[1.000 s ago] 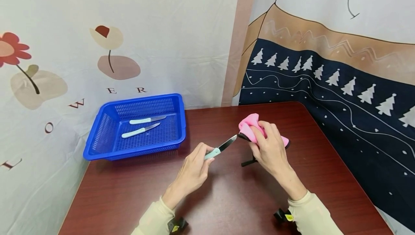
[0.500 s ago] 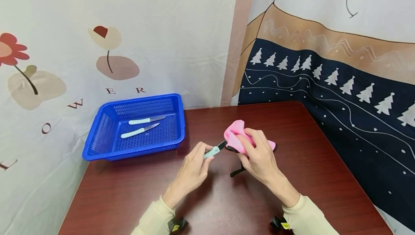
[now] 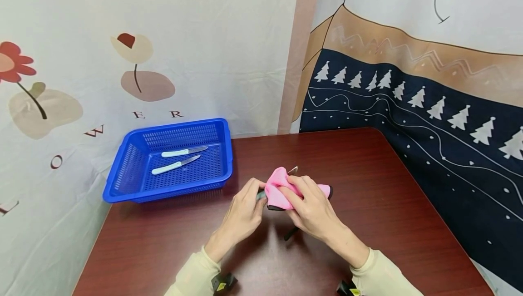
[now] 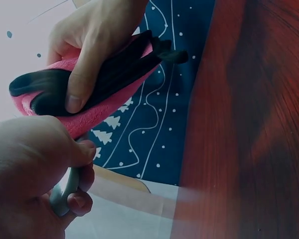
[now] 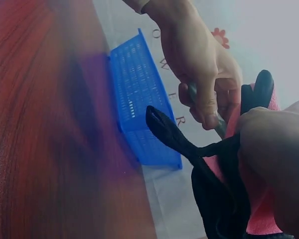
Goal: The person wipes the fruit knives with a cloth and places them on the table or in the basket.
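Note:
My left hand (image 3: 239,216) grips a small knife by its pale green handle (image 4: 65,191) above the table. A pink cloth (image 3: 278,188) with black edging is wrapped over most of the blade, and only the blade tip (image 3: 293,170) pokes out beyond it. Fingers and thumb of my right hand (image 3: 316,209) pinch the cloth around the blade, close beside the left hand. From the cloth hangs a black loop strap (image 5: 172,132), seen in the right wrist view. In the left wrist view, the right thumb presses on the cloth's black side.
A blue plastic basket (image 3: 163,190) stands at the table's back left. Two knives, an upper one (image 3: 175,153) and a lower one (image 3: 166,169), lie inside it with pale handles. The brown table (image 3: 367,173) meets printed fabric hangings (image 3: 229,60) behind and to the right.
My right hand has moved left and down with the cloth, bringing it over the blade up to near the handle. The left hand has stayed almost still with the knife.

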### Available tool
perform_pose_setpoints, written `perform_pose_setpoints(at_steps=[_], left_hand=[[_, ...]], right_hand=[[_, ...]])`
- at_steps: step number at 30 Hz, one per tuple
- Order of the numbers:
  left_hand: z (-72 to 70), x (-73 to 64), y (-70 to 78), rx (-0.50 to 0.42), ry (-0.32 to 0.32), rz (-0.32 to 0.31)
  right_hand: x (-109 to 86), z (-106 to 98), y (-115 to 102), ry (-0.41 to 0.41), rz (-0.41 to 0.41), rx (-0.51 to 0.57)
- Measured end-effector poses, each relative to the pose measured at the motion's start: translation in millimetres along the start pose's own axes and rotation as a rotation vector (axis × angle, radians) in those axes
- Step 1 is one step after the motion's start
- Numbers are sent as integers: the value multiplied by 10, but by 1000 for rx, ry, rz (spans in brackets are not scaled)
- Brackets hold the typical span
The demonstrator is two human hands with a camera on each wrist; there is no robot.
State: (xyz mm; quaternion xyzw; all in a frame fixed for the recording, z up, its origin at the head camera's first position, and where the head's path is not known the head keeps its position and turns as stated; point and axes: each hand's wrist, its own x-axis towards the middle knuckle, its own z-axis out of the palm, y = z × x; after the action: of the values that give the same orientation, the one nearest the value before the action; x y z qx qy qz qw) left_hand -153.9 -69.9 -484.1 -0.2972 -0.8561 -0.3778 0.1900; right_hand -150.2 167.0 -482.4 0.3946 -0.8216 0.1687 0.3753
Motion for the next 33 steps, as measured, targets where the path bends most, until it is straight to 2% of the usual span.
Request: perform_pose_setpoints(at_steps=[5, 16, 26, 33], left_hand=[[-10, 4, 2, 0, 4, 2], [-14, 3, 0, 15, 10, 1], [-41, -9, -1, 25, -12, -18], [-49, -16, 2, 46, -1, -5]], right_hand=[[5, 1, -3, -14, 8, -8], [15, -5, 62, 15, 14, -31], [9, -84, 186, 3, 91, -37], [8, -132, 276, 23, 138, -50]])
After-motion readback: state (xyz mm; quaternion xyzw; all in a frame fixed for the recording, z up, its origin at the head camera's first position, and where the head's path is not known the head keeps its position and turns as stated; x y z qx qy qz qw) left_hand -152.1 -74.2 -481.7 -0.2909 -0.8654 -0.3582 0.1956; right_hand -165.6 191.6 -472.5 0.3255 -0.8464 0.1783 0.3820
